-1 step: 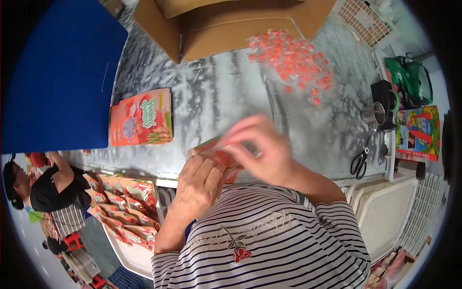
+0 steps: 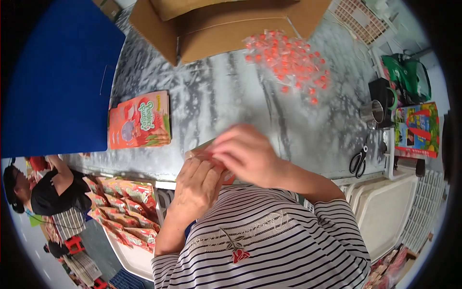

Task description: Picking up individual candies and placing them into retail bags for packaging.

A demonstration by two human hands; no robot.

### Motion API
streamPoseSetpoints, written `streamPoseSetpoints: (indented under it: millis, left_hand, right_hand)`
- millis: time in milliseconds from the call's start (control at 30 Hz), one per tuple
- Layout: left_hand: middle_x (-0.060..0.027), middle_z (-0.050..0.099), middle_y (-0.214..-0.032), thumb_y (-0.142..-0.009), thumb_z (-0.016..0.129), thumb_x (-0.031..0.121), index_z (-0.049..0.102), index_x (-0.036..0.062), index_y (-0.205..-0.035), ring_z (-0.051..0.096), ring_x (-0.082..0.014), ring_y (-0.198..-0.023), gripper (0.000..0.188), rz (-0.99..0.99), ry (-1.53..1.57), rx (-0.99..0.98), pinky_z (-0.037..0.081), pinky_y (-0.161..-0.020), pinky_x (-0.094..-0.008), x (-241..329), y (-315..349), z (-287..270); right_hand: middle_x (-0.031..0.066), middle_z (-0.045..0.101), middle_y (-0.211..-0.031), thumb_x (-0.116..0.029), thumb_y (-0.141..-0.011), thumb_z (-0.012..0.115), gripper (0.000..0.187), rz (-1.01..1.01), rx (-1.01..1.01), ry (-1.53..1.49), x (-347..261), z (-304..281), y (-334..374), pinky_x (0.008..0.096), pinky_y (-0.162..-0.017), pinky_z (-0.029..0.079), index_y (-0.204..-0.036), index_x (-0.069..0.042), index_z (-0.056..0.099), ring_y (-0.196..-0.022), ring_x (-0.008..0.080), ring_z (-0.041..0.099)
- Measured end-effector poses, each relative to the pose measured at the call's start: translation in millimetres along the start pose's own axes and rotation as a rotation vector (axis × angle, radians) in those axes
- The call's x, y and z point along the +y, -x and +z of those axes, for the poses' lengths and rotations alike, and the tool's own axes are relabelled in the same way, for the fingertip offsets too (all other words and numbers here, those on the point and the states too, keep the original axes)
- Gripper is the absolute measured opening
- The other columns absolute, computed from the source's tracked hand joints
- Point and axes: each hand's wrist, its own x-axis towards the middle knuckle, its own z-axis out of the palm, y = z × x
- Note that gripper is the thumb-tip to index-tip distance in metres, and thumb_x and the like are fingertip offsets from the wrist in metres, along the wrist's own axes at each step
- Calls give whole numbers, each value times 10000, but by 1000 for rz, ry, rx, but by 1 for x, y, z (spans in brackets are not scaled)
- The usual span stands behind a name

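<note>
My left hand (image 2: 195, 185) is closed on a red and orange pouch (image 2: 230, 178) at the table's near edge. Most of that pouch is hidden behind my fingers. Over its top is my right hand (image 2: 250, 156), blurred, with curled fingers close to my left fingertips. What those fingers hold, if anything, is too small to make out. Flat red pouches (image 2: 139, 120) lie in a stack on the left of the table. Farther back on the right, a loose heap of red candies in clear wrappers (image 2: 288, 62) is spread out.
An opened cardboard box (image 2: 236, 38) stands at the far side, a blue panel (image 2: 53, 82) at left. Filled pouches (image 2: 125, 207) fill a white tray below left. Black scissors (image 2: 358, 163) and a metal cup (image 2: 371, 113) are at right. Another person (image 2: 57, 188) is at far left.
My right hand has moved slightly left and closer over the pouch. My left hand keeps its grip, and the whole view has shifted a little.
</note>
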Motion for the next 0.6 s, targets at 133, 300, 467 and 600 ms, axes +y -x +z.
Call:
streamPoseSetpoints:
  millis: [133, 300, 467, 600]
  left_hand:
    - [-121, 577, -798, -689, 716, -31, 590, 3, -880, 570, -309, -734, 230, -79, -72, 5, 474, -662, -398, -6, 13, -14]
    - [-120, 559, -776, -674, 693, -86, 568, 22, -877, 549, -304, -706, 262, -146, -50, 70, 444, -629, -399, -17, 18, -23]
    - [-115, 555, -772, -684, 700, -56, 566, 26, -866, 550, -300, -714, 241, -121, -81, 26, 443, -635, -398, -14, 12, -16]
    - [-114, 562, -781, -689, 699, -35, 569, 26, -870, 559, -314, -735, 231, -134, -90, 5, 447, -668, -410, -14, 14, -11]
  right_hand:
    - [115, 629, -1033, 27, -746, 687, 213, 227, 155, -208, 31, 7, 30, 374, -852, 495, -943, -19, 619, -1002, 305, 613]
    - [166, 450, -1348, -139, -831, 634, 330, 230, -396, 410, 69, 17, 119, 543, -1101, 259, -1136, -36, 563, -1328, 357, 348]
    - [199, 347, -1426, -289, -854, 613, 495, 179, -397, 920, 129, -6, 124, 576, -1132, 145, -1269, -48, 489, -1393, 391, 210]
    - [220, 364, -1405, -335, -848, 630, 543, 340, -32, 840, 162, -47, 84, 561, -1119, 172, -1276, -31, 489, -1373, 396, 230]
